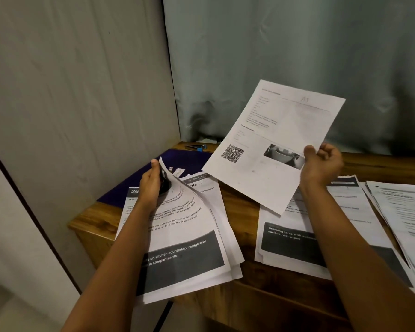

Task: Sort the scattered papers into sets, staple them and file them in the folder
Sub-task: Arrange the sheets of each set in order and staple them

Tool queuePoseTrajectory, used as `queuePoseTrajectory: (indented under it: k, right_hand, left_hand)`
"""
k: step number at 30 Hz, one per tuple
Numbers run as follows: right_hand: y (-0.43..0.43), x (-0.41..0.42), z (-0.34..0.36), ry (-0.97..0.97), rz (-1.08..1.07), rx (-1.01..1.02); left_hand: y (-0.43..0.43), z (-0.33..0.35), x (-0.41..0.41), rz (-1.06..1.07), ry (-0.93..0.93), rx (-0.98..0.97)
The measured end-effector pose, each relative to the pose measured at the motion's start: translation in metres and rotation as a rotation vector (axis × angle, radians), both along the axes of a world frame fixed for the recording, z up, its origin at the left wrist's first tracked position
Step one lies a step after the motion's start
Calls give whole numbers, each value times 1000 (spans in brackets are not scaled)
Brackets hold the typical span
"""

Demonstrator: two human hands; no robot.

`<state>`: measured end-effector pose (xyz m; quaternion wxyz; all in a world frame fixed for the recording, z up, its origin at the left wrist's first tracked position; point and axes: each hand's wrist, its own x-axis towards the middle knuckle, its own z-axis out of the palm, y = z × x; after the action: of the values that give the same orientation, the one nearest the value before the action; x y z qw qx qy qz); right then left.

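The head camera looks down on a wooden desk (381, 166) with a purple folder (177, 161) at its far left corner. The left stack of papers (185, 236) overlaps the folder's near edge. The left hand (151, 180) grips the far corner of that stack's top page, curling it up off the pages below, with the thumb pointing up.

To the right of the folder, the right hand (321, 164) pinches the right edge of a loose sheet (273, 130) bearing a QR code and a small photo, and holds it tilted in the air. The sheet's long axis runs away from the person, with its far end leaning right. Its near corner hangs over the middle stack (297, 236), further right of the folder, so that stack is probably the closest drop. The left stack would call for a sweep across towards the folder. A third stack (405, 212) lies furthest right of the folder.

The stapler (197, 147) lies just beyond the folder, well apart from both hands, with the left hand nearer.

The papers cover much of the folder, and the held sheet hides the stapler's right end. The sheet's fine print is too faint to read, so its set cannot be told. The frame edge cuts off the third stack, and the curled page hides the left fingers.
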<state>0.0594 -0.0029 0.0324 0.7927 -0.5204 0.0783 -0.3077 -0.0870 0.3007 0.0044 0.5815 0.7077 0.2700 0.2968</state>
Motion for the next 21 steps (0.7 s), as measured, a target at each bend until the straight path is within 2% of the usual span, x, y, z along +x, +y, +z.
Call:
queuePoseTrajectory:
  k: [8,13,21]
  right_hand:
    - [12,-4,-2,-91,103,-262]
    - [9,-7,-2,-96,73,-255]
    - [25,-9,-7,-5,281,-339]
  left_hand:
    - [-3,2,-2,1,1,2]
    - [-3,1,3,9,-5,5]
    - [-9,1,2,7,-69,15]
